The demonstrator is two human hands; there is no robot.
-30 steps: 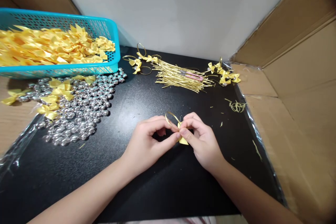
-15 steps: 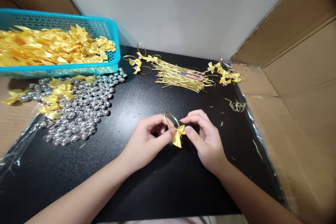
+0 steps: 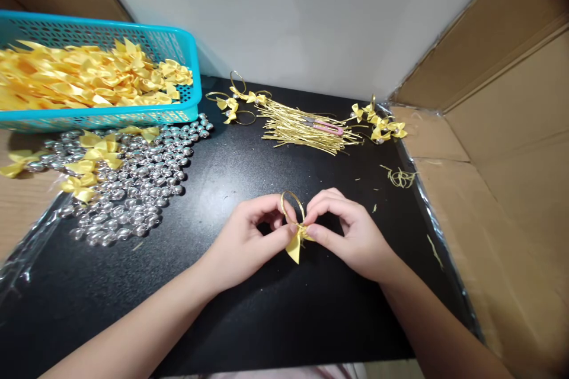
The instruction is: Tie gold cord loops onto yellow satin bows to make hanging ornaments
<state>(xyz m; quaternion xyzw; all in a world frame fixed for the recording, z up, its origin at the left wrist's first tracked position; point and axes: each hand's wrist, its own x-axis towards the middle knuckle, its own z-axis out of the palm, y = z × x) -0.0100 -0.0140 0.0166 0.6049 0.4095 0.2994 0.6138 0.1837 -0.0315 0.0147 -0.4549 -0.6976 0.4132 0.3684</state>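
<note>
What a delicate grip: the left hand [image 3: 242, 243] pinched the yellow bow [image 3: 293, 250] beside its gold ring [image 3: 292, 192], the right hand [image 3: 351, 237] its other side, mid-surface [image 3: 267, 325]! Several bowed rings [image 3: 228, 105] looked finished behind, but a basket [image 3: 195, 71] of loose bows [image 3: 98, 77] remained.

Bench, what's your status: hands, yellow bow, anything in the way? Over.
Left hand pinching yellow bow near gold ring. Right hand at bow's right side. Nothing visibly in the way; silver beads off left.
</note>
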